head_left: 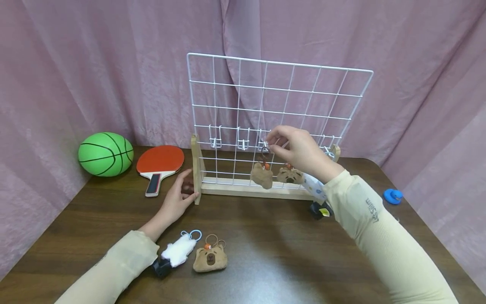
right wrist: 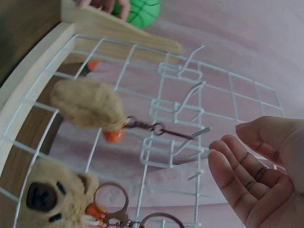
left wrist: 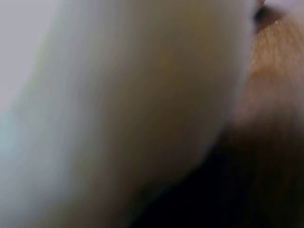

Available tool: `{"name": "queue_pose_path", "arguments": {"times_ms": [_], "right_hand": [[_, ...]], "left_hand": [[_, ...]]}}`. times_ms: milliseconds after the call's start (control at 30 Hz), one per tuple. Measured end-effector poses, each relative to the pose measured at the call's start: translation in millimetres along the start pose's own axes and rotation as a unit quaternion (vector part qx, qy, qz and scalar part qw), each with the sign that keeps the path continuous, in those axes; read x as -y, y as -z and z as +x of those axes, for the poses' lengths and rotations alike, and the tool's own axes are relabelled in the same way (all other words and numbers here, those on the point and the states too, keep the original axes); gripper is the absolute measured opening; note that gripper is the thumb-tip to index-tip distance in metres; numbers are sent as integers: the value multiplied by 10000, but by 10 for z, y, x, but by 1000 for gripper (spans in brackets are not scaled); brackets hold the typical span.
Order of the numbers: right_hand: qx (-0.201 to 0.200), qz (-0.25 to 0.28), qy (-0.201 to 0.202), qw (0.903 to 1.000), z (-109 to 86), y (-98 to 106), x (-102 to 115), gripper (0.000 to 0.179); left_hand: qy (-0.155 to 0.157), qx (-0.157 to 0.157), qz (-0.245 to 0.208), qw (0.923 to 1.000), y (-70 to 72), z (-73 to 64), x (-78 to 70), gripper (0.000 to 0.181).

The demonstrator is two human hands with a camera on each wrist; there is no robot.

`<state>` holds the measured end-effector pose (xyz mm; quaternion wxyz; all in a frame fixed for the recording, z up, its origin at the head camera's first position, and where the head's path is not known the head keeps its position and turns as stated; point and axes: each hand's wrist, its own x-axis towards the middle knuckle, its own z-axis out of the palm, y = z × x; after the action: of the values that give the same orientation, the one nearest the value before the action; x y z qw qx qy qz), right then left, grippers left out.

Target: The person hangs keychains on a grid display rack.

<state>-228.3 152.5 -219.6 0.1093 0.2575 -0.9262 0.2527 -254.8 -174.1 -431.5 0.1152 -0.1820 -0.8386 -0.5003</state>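
Note:
My right hand (head_left: 300,147) is beside a hook on the white wire grid (head_left: 279,87), its fingers apart and holding nothing in the right wrist view. From that hook (right wrist: 192,141) a brown plush keychain (right wrist: 88,103) hangs by its ring, an orange bell at its top. Beside it hangs a capybara-face plush keychain (head_left: 290,175). A white patterned pendant (head_left: 314,187) hangs further right, partly behind my forearm. With thumb and curled fingers, my left hand (head_left: 176,198) holds the wooden stand (head_left: 196,169) at its left upright. Blur fills the left wrist view.
Two bare hooks (head_left: 215,142) are left of the hung keychains. On the table lie a white plush keychain (head_left: 178,250) and another capybara keychain (head_left: 210,258). A green ball (head_left: 106,154) and a red paddle (head_left: 161,160) are at left, a blue rubber duck (head_left: 392,196) at right.

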Motion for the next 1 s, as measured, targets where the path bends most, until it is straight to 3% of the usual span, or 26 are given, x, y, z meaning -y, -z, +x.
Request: {"name": "queue_pose_path", "arguments": {"times_ms": [533, 1000], "right_hand": [[-612, 873, 323, 9938, -199, -70, 135, 18], [-767, 1413, 849, 9833, -323, -461, 198, 14]], "left_hand": [[38, 0, -51, 10000, -3, 6, 9, 74], [72, 16, 2, 10000, -6, 0, -6, 74]]}}
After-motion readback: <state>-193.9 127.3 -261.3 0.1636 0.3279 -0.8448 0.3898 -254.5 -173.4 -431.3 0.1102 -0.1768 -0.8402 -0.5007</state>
